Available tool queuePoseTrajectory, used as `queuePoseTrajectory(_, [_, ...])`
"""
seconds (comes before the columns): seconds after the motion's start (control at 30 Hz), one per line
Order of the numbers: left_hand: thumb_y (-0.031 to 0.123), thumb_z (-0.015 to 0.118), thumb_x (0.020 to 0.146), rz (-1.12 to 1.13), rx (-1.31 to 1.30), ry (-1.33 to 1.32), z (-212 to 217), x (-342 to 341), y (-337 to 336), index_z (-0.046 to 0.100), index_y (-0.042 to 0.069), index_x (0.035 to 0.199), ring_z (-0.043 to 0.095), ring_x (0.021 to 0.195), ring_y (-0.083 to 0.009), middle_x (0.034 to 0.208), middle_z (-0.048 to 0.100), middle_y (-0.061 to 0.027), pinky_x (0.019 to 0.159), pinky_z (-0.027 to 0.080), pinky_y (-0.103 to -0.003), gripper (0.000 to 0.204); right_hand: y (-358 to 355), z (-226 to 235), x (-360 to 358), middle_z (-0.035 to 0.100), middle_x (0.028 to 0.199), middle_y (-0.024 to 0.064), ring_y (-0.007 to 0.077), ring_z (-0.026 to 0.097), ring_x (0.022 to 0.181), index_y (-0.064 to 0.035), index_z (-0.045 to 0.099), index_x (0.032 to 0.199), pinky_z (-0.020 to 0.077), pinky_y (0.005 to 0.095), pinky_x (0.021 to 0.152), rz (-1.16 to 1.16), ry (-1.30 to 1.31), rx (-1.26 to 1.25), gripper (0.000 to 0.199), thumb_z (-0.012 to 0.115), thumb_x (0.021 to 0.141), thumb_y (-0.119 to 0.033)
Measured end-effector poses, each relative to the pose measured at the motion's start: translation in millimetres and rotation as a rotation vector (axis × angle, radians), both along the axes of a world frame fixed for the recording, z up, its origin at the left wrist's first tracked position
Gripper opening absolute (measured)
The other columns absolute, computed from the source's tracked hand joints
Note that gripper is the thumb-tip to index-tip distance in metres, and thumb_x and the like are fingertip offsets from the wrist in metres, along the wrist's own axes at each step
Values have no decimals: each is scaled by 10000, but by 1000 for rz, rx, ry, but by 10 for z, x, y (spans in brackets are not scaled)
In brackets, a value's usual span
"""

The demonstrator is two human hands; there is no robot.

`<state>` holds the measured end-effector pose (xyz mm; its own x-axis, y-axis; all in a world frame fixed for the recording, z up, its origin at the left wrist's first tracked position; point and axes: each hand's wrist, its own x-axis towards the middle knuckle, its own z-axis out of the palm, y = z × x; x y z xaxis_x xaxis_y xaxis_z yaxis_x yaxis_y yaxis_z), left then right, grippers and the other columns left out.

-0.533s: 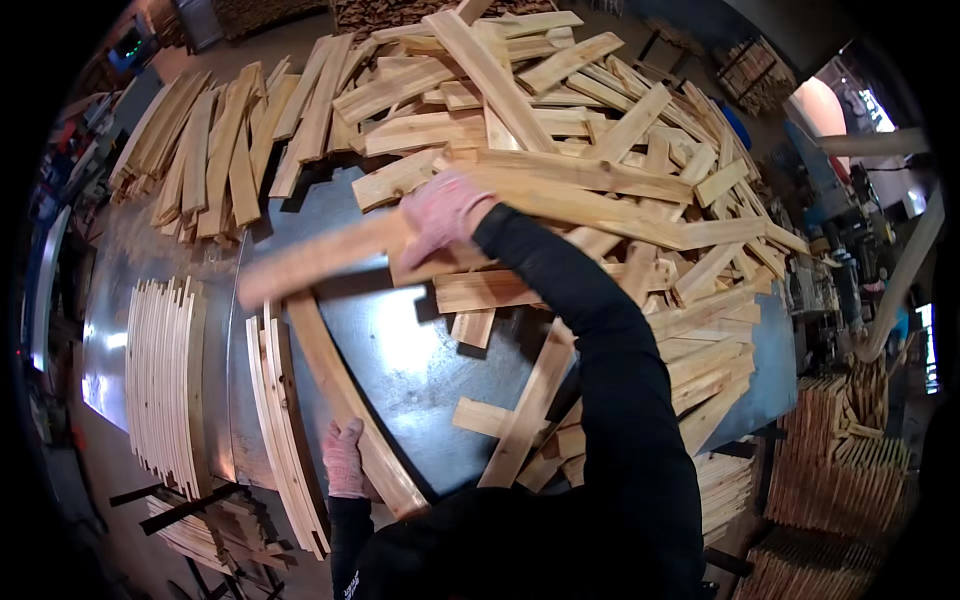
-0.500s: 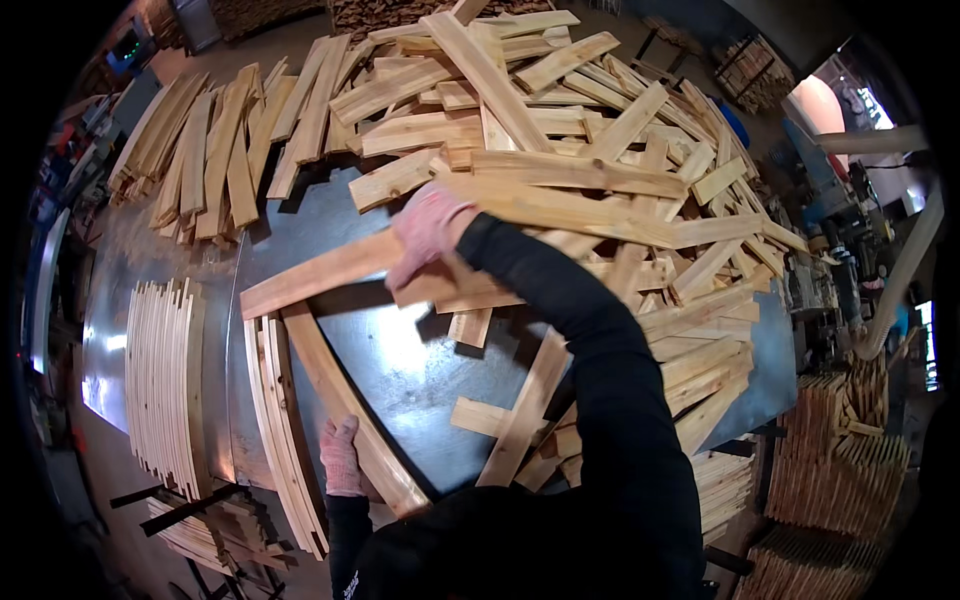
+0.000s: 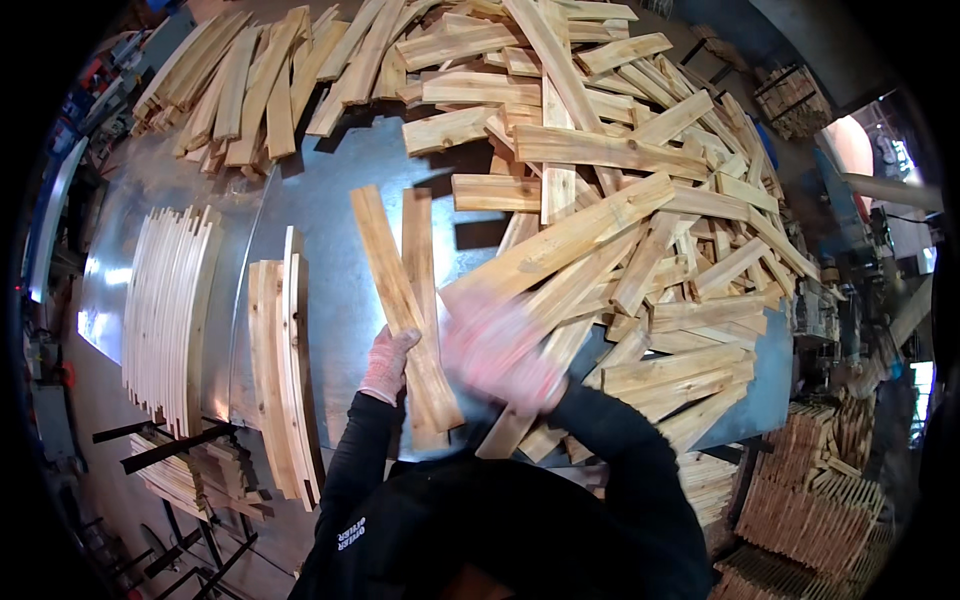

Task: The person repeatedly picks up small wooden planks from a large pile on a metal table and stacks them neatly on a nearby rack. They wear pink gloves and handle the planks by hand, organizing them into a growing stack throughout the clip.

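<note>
Left hand (image 3: 383, 367): clamped on left edge of upper board (image 3: 385, 255), thumb over top face, other fingertips hidden. Upper board near front of metal surface (image 3: 325, 200), far end leaning left, crossing over lower board (image 3: 417, 235), which sits nearly straight away from body.

Right hand (image 3: 500, 350): motion-blurred, just right of both boards, at near end of wide plank (image 3: 580, 235). Can't tell whether together or apart, or gripping plank. Wide plank slanting up to right, far end over edge of heap.

Black sleeves (image 3: 350, 450) on both arms, coming in from below.

Left of left hand, well short of touching: small board group (image 3: 267, 370), one wide face up, narrow ones on edge beside it. Further left: tight row of strips (image 3: 165, 315) standing on edge, ends uneven.

Beyond hands and to right: big loose heap (image 3: 615, 150), boards crossing at all angles. Far left: fanned boards (image 3: 235, 90).

Off surface, lower right: stacked wood (image 3: 800, 490).
</note>
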<state>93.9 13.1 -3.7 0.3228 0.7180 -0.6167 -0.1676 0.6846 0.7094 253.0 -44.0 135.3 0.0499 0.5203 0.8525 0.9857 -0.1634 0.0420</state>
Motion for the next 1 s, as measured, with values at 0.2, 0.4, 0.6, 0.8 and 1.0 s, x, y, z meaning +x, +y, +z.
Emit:
queuePoseTrajectory(0.2, [142,688,884,-178,391,291,137,63,-234,560,8,1272,650,923,-184,1036,685,-92,822,524,-327,431,621,-116,1502,128,1602,320,439,171,1494,43,118,1552,248,445,1202,-638,1122,-406,1184,777,736,-505])
queuePoseTrajectory(0.4, [218,696,904,0,323,167,230,-401,-274,511,28,1367,638,997,-192,1153,664,-104,877,522,-347,533,136,-486,628,110,1607,315,444,115,1505,47,138,1558,92,452,1248,69,841,-218,1024,734,824,-345])
queuePoseTrajectory(0.6, [269,702,916,-133,400,80,26,-414,-216,512,17,1369,636,1022,-189,1167,658,-93,881,532,-349,552,116,-984,-496,352,1561,227,356,332,1457,-18,312,1541,261,413,1205,677,1113,-885,578,467,1036,-252])
queuePoseTrajectory(0.8, [205,767,836,-53,118,335,380,-500,-395,537,5,1327,651,1007,-183,1135,678,-98,885,529,-330,578,918,207,1697,477,1450,242,381,470,1341,-104,445,1461,403,491,1102,224,69,-717,788,755,779,-348])
queuePoseTrajectory(1.0, [285,745,771,-186,333,1069,700,-997,-400,452,66,1414,611,1185,-337,1282,629,-201,964,496,-439,740,1121,159,1455,641,1174,184,373,631,1053,-129,545,1298,505,512,901,192,43,-1032,504,703,839,-265])
